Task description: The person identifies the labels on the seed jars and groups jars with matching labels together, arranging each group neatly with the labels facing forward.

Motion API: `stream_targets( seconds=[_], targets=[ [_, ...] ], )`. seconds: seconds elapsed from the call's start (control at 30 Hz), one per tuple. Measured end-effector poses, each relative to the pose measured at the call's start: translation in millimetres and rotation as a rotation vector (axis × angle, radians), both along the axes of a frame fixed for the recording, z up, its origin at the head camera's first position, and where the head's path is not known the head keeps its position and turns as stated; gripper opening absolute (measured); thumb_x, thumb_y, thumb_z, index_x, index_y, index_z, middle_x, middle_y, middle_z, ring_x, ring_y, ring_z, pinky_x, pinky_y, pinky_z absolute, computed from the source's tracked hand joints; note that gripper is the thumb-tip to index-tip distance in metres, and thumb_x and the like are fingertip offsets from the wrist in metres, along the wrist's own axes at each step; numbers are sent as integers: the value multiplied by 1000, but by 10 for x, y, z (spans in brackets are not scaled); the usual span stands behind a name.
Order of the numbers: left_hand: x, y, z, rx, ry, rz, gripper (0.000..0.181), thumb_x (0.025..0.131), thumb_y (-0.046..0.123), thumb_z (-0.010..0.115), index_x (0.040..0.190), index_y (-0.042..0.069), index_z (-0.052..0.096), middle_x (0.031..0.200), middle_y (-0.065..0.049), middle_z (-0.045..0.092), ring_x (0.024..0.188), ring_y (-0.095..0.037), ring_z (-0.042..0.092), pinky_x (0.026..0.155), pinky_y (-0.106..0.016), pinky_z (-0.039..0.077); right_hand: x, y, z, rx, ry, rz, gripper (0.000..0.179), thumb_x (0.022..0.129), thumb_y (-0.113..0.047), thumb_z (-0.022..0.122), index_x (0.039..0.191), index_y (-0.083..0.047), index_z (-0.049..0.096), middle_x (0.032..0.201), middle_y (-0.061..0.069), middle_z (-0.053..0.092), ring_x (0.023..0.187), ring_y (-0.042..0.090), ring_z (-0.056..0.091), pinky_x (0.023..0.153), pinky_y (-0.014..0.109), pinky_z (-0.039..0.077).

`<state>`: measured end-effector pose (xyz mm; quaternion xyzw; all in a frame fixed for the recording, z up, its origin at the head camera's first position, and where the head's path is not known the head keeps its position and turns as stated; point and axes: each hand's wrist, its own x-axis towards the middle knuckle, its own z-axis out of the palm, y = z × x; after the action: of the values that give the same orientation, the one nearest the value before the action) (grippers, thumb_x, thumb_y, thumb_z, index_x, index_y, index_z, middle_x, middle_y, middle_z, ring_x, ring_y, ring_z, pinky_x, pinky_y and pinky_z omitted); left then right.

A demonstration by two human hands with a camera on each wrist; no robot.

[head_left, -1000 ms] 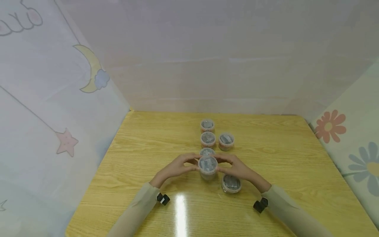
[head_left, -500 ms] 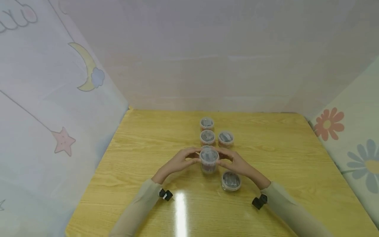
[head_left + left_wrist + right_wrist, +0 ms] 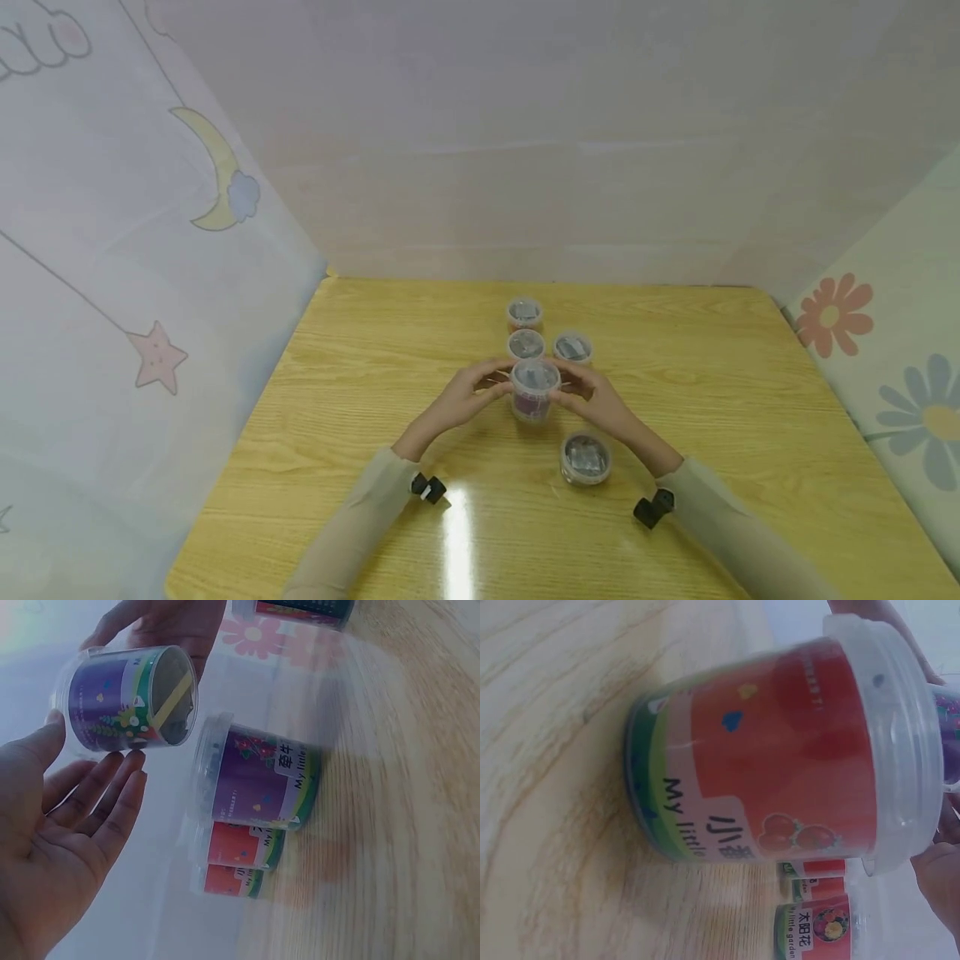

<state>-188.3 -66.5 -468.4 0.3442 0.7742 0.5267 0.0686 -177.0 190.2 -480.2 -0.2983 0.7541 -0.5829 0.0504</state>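
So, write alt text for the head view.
The left hand and right hand hold a lidded tub above a wooden table. Three tubs show beyond it; another tub stands nearer, to the right.

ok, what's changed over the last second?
The left hand and right hand moved the held purple-label cup away from the person, perhaps upward too; in the head view it now hides the second purple-label cup. No grip taken or released. The near-right cup and far cups stayed put.
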Motion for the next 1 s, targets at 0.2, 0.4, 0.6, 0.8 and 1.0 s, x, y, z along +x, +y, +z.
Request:
stream_targets(
  seconds=[0.2, 0.4, 0.6, 0.8, 1.0],
  targets=[
    [-84, 50, -128, 30, 9, 32, 40, 95, 19, 53, 135, 16, 48, 128, -3, 56, 109, -15, 59, 91, -27, 49, -22, 19, 7, -37, -23, -35, 47, 92, -3, 56, 137, -2, 42, 127, 19, 53, 110, 9, 54, 89, 25, 50],
    [-23, 78, 14, 45, -59, 19, 48, 93, 13, 56, 138, 8, 42, 130, -12, 53, 110, -24, 57, 96, -39, 48, -52, -13, 41, -52, -50, -91, 47, 91, -7, 58, 135, 0, 44, 123, 21, 54, 108, 8, 55, 90, 22, 49],
    [46, 146, 140, 82, -63, 10, 61, 89, 11, 62, 142, 2, 34, 127, -19, 50, 112, -31, 54, 95, -47, 47, -71, -40, 53, -81, -20, -136, 48, 90, -13, 61, 134, -2, 46, 118, 16, 56, 105, 6, 56, 87, 19, 50],
    [-29, 205, -39, 86, -46, 81, 67, 86, 16, 67, 143, 13, 33, 126, -11, 51, 110, -26, 57, 91, -41, 50, -62, -64, 62, -105, 10, -140, 49, 89, -14, 63, 134, -2, 46, 112, 11, 57, 99, 8, 57, 85, 20, 51],
    [-70, 197, -69, 126, -67, 60, 68, 85, 19, 67, 143, 11, 33, 127, -13, 50, 110, -30, 56, 92, -47, 49, -76, -15, 86, -72, -42, -96, 49, 93, -9, 56, 139, -1, 39, 125, 19, 51, 111, 8, 53, 94, 20, 46]
  ],
)
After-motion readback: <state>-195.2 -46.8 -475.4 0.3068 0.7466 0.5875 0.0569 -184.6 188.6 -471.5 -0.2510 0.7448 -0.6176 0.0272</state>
